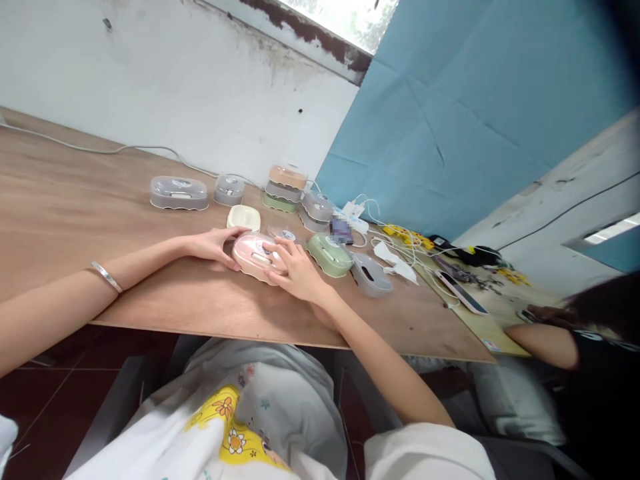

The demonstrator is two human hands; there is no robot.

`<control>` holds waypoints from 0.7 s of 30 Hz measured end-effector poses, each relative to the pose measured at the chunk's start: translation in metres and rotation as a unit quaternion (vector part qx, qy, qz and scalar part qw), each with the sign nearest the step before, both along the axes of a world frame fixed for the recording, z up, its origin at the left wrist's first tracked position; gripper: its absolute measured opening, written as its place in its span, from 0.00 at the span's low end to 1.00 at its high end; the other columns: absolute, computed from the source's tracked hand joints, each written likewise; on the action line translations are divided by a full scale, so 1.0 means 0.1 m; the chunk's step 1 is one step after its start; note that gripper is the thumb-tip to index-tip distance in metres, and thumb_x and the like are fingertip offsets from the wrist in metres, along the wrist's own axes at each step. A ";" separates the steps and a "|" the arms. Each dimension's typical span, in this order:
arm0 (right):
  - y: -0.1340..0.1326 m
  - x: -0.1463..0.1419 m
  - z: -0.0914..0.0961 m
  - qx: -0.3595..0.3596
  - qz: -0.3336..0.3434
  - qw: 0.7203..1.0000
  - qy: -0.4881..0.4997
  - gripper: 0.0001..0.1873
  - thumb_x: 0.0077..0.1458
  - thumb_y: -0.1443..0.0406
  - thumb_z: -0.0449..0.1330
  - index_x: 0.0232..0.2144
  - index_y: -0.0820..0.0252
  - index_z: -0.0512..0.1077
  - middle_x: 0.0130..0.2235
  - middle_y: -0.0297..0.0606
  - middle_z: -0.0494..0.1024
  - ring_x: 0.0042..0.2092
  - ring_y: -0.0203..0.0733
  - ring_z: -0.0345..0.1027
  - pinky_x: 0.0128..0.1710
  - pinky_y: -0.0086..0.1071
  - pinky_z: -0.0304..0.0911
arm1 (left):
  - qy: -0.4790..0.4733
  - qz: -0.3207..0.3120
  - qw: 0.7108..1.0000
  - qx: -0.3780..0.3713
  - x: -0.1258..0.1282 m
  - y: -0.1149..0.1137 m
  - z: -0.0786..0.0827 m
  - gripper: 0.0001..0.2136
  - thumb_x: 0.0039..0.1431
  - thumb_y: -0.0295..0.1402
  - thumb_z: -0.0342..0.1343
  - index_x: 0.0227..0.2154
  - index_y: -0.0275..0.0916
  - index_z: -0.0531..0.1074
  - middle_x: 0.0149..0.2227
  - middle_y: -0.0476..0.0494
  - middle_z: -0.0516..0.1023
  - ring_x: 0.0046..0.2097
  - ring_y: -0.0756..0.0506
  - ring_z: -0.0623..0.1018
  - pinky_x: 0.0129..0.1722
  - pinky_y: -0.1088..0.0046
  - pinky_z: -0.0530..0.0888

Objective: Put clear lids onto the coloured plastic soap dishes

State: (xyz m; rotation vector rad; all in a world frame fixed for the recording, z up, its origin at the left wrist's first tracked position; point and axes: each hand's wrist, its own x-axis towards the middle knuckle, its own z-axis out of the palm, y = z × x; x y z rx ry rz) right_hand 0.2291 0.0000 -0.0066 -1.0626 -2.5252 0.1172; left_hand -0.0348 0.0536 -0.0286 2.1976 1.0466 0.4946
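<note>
A pink oval plastic box (255, 252) with a clear domed lid lies on the wooden table in front of me. My left hand (215, 247) holds its left end, thumb at the near side and fingers at the far side. On the right end and top rests my right hand (295, 270), its fingers curled over the lid. Right behind the pink box stands a small cream tray (244, 218). A clear lid (283, 233) lies partly hidden behind my right hand. A green box with a clear lid (330, 255) sits just right of that hand.
Grey lidded boxes (179, 193) stand at the back left, near a stack of boxes (284, 189). Further right are a grey slotted tray (371, 275), white cables and a phone (461, 292). Another person's arm (543, 343) rests at the table's right end.
</note>
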 end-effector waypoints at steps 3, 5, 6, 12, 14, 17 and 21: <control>-0.03 0.05 -0.03 -0.038 0.033 0.999 0.009 0.34 0.53 0.59 0.62 0.60 0.52 0.56 0.63 0.49 0.54 0.62 0.54 0.56 0.55 0.48 0.59 | 0.009 0.000 1.000 -0.002 0.00 -0.01 0.01 0.49 0.41 0.48 0.66 0.64 0.44 0.48 0.63 0.37 0.60 0.63 0.34 0.61 0.61 0.58 0.58; -0.10 0.10 -0.03 -0.048 0.050 0.997 0.018 0.37 0.53 0.60 0.63 0.62 0.51 0.53 0.64 0.49 0.50 0.64 0.53 0.53 0.56 0.47 0.60 | 0.026 0.001 1.000 0.015 0.01 -0.02 0.01 0.51 0.40 0.50 0.66 0.65 0.43 0.47 0.65 0.35 0.55 0.65 0.33 0.57 0.62 0.56 0.55; -0.14 0.13 -0.03 -0.048 0.050 0.997 0.019 0.37 0.53 0.61 0.62 0.62 0.51 0.52 0.64 0.49 0.50 0.64 0.53 0.53 0.56 0.47 0.60 | 0.042 0.005 0.999 0.031 0.01 -0.03 0.02 0.53 0.38 0.51 0.66 0.65 0.43 0.47 0.66 0.34 0.51 0.66 0.31 0.53 0.63 0.54 0.52; -0.49 0.36 0.03 -0.081 0.034 0.996 0.030 0.38 0.48 0.62 0.66 0.60 0.49 0.58 0.63 0.46 0.54 0.58 0.52 0.62 0.53 0.44 0.63 | 0.126 0.069 0.986 0.091 0.02 -0.05 0.07 0.45 0.50 0.59 0.51 0.66 0.39 0.46 0.69 0.34 0.38 0.68 0.30 0.39 0.63 0.46 0.40; -0.52 0.42 0.06 -0.100 0.032 0.993 0.051 0.37 0.47 0.63 0.66 0.59 0.48 0.59 0.63 0.44 0.56 0.58 0.51 0.63 0.53 0.44 0.62 | 0.130 0.088 0.983 0.098 0.01 -0.04 0.08 0.39 0.55 0.56 0.46 0.64 0.36 0.51 0.67 0.32 0.49 0.67 0.32 0.46 0.62 0.46 0.42; -0.41 0.42 0.14 -0.120 0.021 0.984 0.131 0.33 0.49 0.63 0.62 0.57 0.50 0.60 0.58 0.41 0.64 0.56 0.49 0.63 0.54 0.43 0.61 | 0.078 0.096 0.986 0.114 0.00 -0.02 0.08 0.34 0.54 0.53 0.49 0.59 0.36 0.61 0.56 0.33 0.69 0.56 0.34 0.68 0.58 0.50 0.56; 0.06 0.27 0.25 -0.121 -0.042 0.959 0.251 0.26 0.50 0.58 0.59 0.52 0.55 0.63 0.51 0.40 0.71 0.47 0.48 0.68 0.47 0.41 0.64 | -0.071 0.030 0.996 0.045 0.05 -0.05 0.08 0.25 0.55 0.50 0.53 0.49 0.37 0.70 0.35 0.43 0.78 0.35 0.44 0.76 0.38 0.69 0.71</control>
